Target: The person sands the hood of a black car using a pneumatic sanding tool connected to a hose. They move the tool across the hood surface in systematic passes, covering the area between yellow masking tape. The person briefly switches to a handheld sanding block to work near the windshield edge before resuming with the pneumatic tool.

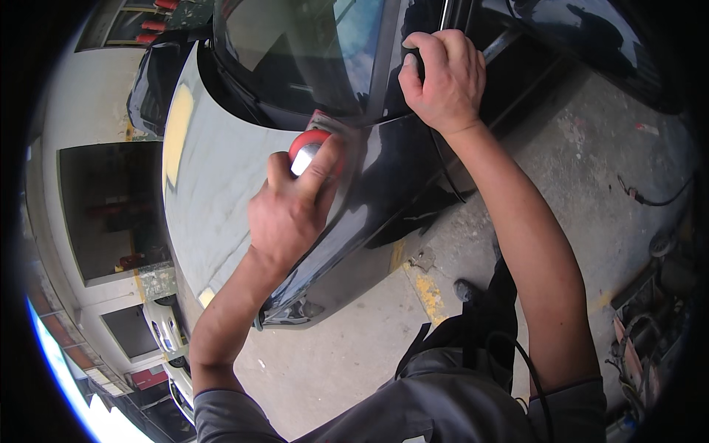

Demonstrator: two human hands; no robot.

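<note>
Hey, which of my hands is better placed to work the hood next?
Probably your left hand: it grips the red tool at the hood, while your right hand is off by the windshield pillar.

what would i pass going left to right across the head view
Large dark wall opening → yellow patch on the car hood → left hand gripping a red tool → right hand → loose cable on the floor.

Daylight was soft | lower-left rim glared white and blue | windscreen (295, 55) held pale reflections | left hand (290, 214) blurred slightly | straight edges bowed, corners went black
</note>
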